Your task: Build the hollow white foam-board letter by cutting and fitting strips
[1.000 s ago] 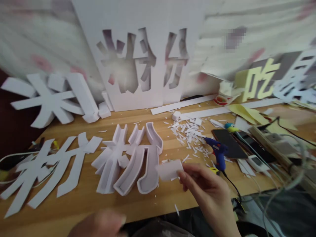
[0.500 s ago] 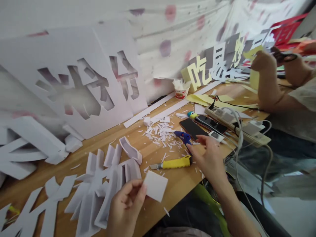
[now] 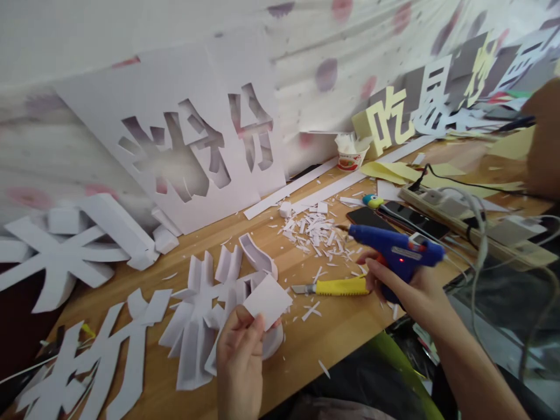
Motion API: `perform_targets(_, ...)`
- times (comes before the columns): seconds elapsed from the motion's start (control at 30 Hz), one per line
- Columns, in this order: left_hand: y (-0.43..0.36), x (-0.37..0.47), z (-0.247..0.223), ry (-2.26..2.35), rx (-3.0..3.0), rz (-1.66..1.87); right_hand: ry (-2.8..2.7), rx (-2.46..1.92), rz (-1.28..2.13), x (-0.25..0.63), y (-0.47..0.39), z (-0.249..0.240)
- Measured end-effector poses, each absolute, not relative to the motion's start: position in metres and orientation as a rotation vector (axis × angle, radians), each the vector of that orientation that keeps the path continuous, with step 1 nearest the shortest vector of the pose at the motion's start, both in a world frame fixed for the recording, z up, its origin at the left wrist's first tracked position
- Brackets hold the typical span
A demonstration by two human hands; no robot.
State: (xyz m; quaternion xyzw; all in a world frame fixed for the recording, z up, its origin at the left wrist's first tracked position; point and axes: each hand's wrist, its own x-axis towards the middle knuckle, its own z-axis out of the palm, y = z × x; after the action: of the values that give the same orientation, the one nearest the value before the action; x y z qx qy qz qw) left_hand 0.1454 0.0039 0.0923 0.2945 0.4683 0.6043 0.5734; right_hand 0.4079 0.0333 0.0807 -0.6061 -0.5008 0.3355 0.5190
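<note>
Between the thumb and fingers of my left hand (image 3: 242, 347) is a small square white piece of foam board (image 3: 268, 300), held above the table. My right hand (image 3: 405, 286) is wrapped round the handle of a blue hot glue gun (image 3: 396, 251), its nozzle pointing left and a red light lit on its side. A yellow utility knife (image 3: 341, 286) with its blade out lies under and beside my right hand. Left of my left hand stands a white built-up character (image 3: 196, 315) with raised side walls, partly hidden by that hand.
White scraps (image 3: 312, 230) lie heaped mid-table. Behind the glue gun are phones (image 3: 417, 216) and a power strip (image 3: 455, 210) with cables. A cut-out white board (image 3: 192, 146) leans on the wall; flat white letters (image 3: 126, 350) lie left. A co-worker's arm (image 3: 545, 140) shows at right.
My right hand has taken hold of the glue gun and raised it off the table. My left hand still holds the white square. The view has swung left.
</note>
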Motion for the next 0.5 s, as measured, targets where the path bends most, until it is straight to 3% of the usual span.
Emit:
perform_targets(0.1, 0.0, 0.15, 0.094, 1.185, 0.707, 1.456, -1.138, -1.298, 1.005, 0.381, 0.003, 0.103)
perform_targets(0.37, -0.009, 0.152, 0.096, 1.243, 0.661, 1.557, -1.366, -1.183, 0.994, 0.362, -0.008, 0.105)
perform_targets(0.5, 0.002, 0.148, 0.095, 1.15, 0.58, 1.499, -1.053, -1.232, 1.178, 0.361, -0.008, 0.107)
